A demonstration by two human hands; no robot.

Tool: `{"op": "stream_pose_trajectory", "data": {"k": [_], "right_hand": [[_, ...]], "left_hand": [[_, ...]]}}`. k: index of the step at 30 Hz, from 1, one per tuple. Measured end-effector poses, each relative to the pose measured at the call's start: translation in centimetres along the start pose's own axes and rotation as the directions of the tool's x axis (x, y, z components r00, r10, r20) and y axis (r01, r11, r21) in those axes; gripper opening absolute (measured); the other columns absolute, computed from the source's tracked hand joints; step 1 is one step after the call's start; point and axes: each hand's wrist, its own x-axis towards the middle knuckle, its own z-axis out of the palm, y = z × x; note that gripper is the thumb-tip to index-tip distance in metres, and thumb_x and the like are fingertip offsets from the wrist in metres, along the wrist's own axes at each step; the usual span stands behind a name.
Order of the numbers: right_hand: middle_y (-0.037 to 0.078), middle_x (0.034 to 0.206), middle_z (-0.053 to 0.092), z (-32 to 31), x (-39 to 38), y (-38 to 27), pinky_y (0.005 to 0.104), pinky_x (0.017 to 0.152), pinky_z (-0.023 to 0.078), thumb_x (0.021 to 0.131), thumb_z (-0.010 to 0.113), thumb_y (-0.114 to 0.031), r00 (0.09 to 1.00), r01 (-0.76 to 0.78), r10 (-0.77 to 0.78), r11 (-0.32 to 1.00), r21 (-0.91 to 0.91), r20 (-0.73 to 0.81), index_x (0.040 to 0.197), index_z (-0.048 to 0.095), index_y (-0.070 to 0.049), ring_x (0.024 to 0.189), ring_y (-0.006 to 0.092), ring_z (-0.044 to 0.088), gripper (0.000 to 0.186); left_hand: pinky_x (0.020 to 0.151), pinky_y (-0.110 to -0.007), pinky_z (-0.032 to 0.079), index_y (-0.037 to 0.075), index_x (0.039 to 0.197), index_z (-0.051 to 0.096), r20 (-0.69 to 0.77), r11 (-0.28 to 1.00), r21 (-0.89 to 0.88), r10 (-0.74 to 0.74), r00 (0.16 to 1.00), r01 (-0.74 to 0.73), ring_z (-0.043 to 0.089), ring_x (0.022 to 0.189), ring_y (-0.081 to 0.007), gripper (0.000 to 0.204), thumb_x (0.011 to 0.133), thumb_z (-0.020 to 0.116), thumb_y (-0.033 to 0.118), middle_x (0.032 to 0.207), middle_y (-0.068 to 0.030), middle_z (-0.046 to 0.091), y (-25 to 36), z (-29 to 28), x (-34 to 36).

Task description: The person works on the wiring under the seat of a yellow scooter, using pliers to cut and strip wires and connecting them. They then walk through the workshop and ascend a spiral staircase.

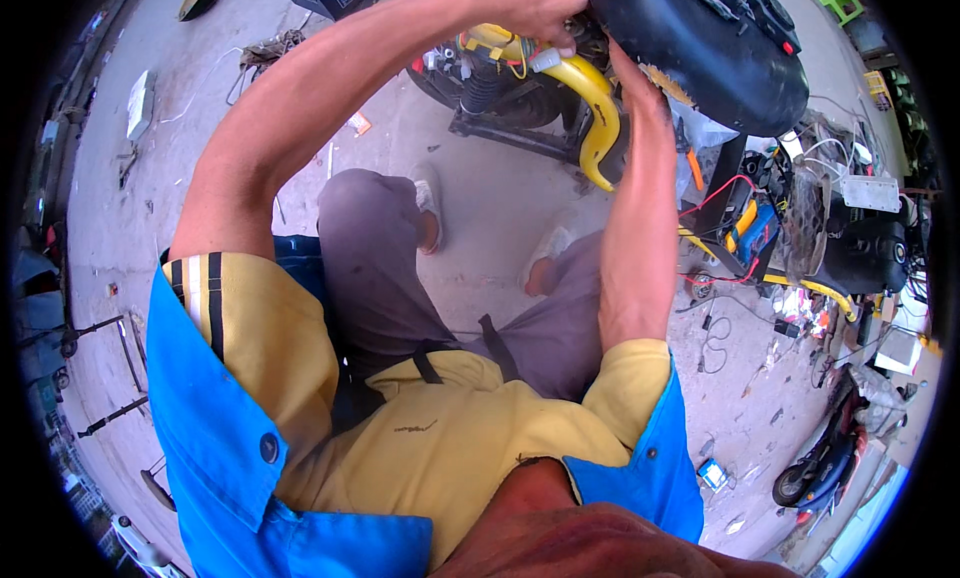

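blue vest, seemingly white shoes

The grey, scuffed floor runs bare between the person's two pale shoes, which stand on it. A white oblong block lies well off to the left. On the right lies a small blue-and-white packet, and farther out stands a dark scooter

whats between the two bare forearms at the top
In the head view, a yellow curved tube and a black bar show between the left forearm and the right forearm.
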Motion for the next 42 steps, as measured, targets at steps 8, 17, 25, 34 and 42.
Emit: {"op": "stream_pose_trajectory", "data": {"k": [8, 17, 25, 34, 42], "right_hand": [[0.014, 0.158, 0.047, 0.2, 1.7, 1.5, 0.0401, 0.123, 0.029, 0.098, 0.065, -0.04, 0.998, -0.056, 0.056, 0.99, 0.127, 0.001, 0.155, 0.046, -0.013, 0.146, 0.03, 0.042, 0.065], [0.014, 0.158, 0.046, 2.2, 1.3, 2.7, 0.0407, 0.124, 0.028, 0.1, 0.062, -0.041, 0.995, 0.068, -0.052, 0.975, 0.213, -0.084, 0.156, 0.044, -0.013, 0.147, 0.0308, 0.041, 0.064], [0.015, 0.159, 0.046, 2.6, 1.5, 4.0, 0.0412, 0.125, 0.027, 0.102, 0.06, -0.042, 0.994, 0.106, -0.084, 0.92, 0.378, -0.074, 0.157, 0.043, -0.014, 0.148, 0.0316, 0.04, 0.063], [0.015, 0.16, 0.045, 2.8, -1.3, -0.5, 0.0434, 0.122, 0.031, 0.104, 0.056, -0.045, 0.981, -0.068, 0.059, 0.997, -0.039, -0.187, 0.155, 0.045, -0.012, 0.147, 0.0347, 0.042, 0.062], [0.016, 0.156, 0.05, 2.6, -2.1, -3.1, 0.0419, 0.119, 0.031, 0.098, 0.065, -0.052, 0.962, -0.223, 0.232, 0.972, 0.079, -0.141, 0.147, 0.054, -0.006, 0.144, 0.0355, 0.045, 0.068]], "left_hand": [[0.105, -0.048, 0.046, 0.011, 0.125, 0.068, -0.08, 0.956, 0.293, 0.034, 0.996, -0.009, 0.058, 0.122, -0.0416, 0.063, 0.066, 0.088, 0.025, 0.127, -0.0207, 0.064, 0.0, 0.4, 0.6], [0.103, -0.049, 0.047, 0.008, 0.126, 0.065, -0.142, 0.911, 0.41, 0.109, 0.984, -0.042, 0.062, 0.116, -0.0399, 0.073, 0.066, 0.089, 0.041, 0.12, -0.0197, 0.067, -0.5, 0.2, -0.2], [0.087, -0.049, 0.055, 0.003, 0.109, 0.067, -0.128, 0.917, 0.398, 0.054, 0.99, 0.001, 0.069, 0.096, -0.0415, 0.04, 0.073, 0.077, 0.019, 0.097, -0.0231, 0.071, -2.2, 0.5, 0.0], [0.078, -0.051, 0.057, 0.001, 0.106, 0.068, -0.161, 0.959, 0.195, -0.173, 0.972, 0.203, 0.07, 0.086, -0.044, 0.042, 0.073, 0.079, 0.025, 0.085, -0.0252, 0.071, -1.0, -0.2, -1.1], [0.074, -0.048, 0.056, 0.0, 0.089, 0.073, -0.082, 0.911, 0.405, -0.043, 0.996, 0.073, 0.07, 0.079, -0.0413, 0.035, 0.081, 0.073, 0.034, 0.081, -0.0247, 0.07, -2.3, 0.4, -0.8]]}}
